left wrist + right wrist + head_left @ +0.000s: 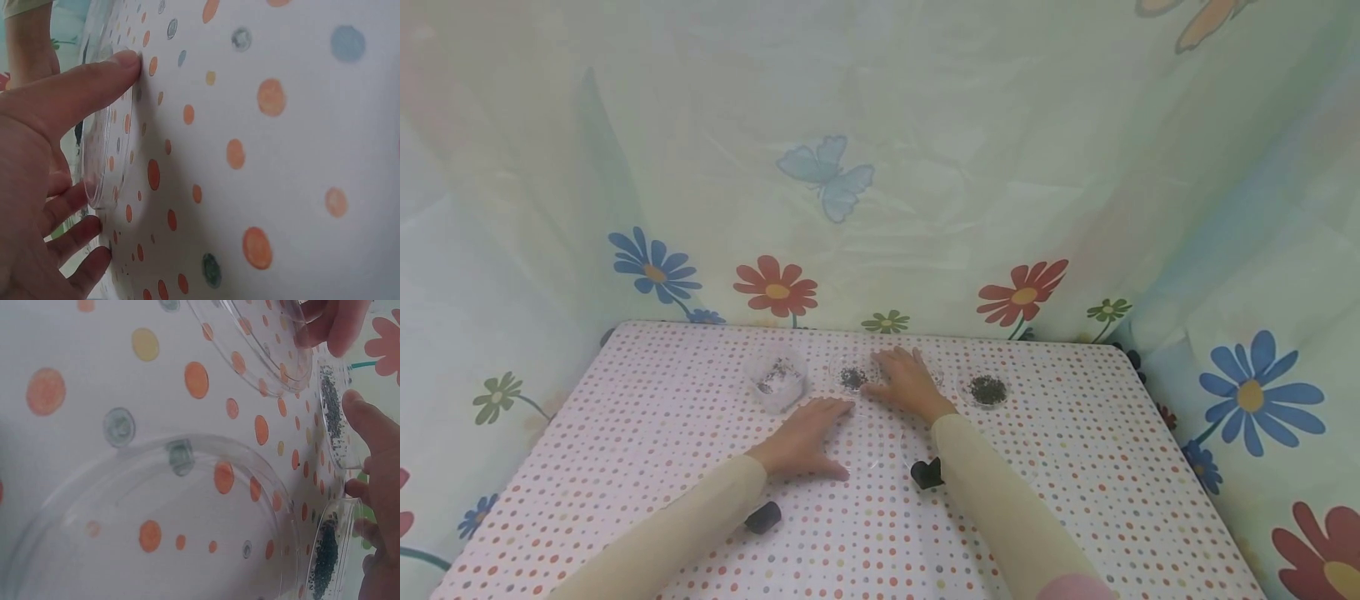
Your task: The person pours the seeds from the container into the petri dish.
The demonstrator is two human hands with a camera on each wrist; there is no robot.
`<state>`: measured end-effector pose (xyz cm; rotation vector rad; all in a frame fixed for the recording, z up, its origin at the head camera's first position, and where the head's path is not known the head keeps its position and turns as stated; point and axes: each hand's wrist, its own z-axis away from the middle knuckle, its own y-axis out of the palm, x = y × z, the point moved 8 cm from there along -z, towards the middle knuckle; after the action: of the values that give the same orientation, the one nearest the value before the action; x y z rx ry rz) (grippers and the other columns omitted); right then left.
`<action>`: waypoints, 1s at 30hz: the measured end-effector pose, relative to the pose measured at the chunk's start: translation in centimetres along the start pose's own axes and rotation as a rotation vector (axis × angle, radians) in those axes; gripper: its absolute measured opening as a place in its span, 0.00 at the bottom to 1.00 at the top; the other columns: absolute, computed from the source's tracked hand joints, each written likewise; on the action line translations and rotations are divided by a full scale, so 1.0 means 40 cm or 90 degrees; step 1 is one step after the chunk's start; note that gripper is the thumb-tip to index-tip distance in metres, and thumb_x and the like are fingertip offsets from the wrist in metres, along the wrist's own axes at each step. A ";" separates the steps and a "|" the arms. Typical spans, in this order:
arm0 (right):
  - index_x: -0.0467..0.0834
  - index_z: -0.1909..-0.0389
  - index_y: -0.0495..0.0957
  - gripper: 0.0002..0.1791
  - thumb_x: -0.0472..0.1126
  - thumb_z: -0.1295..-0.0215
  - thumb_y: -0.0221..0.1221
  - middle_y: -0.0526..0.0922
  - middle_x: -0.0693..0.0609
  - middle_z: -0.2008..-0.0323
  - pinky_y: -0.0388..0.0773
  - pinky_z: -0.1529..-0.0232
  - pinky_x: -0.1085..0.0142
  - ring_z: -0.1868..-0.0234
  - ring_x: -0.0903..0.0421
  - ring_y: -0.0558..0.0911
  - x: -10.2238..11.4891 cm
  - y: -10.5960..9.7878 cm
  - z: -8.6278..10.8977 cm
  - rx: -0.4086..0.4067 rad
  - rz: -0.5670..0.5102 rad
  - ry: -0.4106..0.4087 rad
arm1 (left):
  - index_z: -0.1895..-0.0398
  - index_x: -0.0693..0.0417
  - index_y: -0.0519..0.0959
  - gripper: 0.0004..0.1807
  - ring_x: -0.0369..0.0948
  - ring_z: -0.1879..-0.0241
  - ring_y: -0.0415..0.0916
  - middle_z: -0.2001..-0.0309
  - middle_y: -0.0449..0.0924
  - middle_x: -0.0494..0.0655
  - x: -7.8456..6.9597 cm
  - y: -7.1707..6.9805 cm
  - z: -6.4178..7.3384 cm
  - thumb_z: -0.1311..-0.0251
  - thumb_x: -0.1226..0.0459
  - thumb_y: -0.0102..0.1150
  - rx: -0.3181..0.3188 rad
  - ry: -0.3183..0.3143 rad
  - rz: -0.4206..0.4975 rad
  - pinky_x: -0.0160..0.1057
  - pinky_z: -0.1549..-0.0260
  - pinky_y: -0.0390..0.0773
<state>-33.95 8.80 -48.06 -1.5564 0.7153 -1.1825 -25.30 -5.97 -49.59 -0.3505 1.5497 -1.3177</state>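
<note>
My left hand (805,437), fingers spread and thumb apart, reaches low beside a clear round dish (94,156). Its thumb crosses that dish's rim in the left wrist view, and fingertips lie close to the far edge; firm contact cannot be told. Farther forward, my right hand (910,383) is spread above the row of dishes. Its thumb tip comes near a shallow clear dish of dark grains (853,379). Behind its fingers, a speckled clear dish (936,377) is partly hidden. Another clear dish (156,512) lies near the right wrist.
A clear angular container with white matter and dark specks (777,379) stands left. On the right is a dish heaped with dark grains (987,390). Black camera mounts (927,474) sit at the wrists. A flowered curtain (895,167) rises behind the dotted table (647,467).
</note>
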 end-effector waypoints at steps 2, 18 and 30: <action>0.45 0.32 0.67 0.39 0.63 0.39 0.59 0.69 0.45 0.32 0.43 0.24 0.41 0.26 0.42 0.60 -0.001 -0.001 0.000 0.000 0.001 0.001 | 0.25 0.43 0.54 0.58 0.48 0.25 0.52 0.25 0.56 0.45 -0.003 -0.001 0.001 0.59 0.42 0.73 -0.002 0.003 0.000 0.53 0.27 0.55; 0.46 0.29 0.61 0.44 0.66 0.39 0.57 0.65 0.45 0.29 0.42 0.24 0.41 0.25 0.40 0.55 -0.007 -0.016 -0.001 -0.004 -0.010 -0.009 | 0.25 0.43 0.55 0.58 0.47 0.31 0.62 0.29 0.59 0.45 -0.009 -0.008 0.005 0.60 0.43 0.74 -0.012 0.012 -0.005 0.52 0.31 0.65; 0.45 0.31 0.65 0.42 0.67 0.39 0.56 0.66 0.44 0.30 0.41 0.24 0.41 0.25 0.40 0.55 -0.052 -0.044 0.039 -0.035 -0.051 0.009 | 0.28 0.49 0.60 0.56 0.43 0.43 0.68 0.39 0.62 0.48 -0.014 -0.013 0.005 0.64 0.44 0.75 -0.013 0.014 -0.004 0.48 0.38 0.73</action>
<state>-33.42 11.72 -47.09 -1.6364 0.7049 -1.2431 -25.07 -5.83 -48.84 -0.3549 1.5831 -1.3146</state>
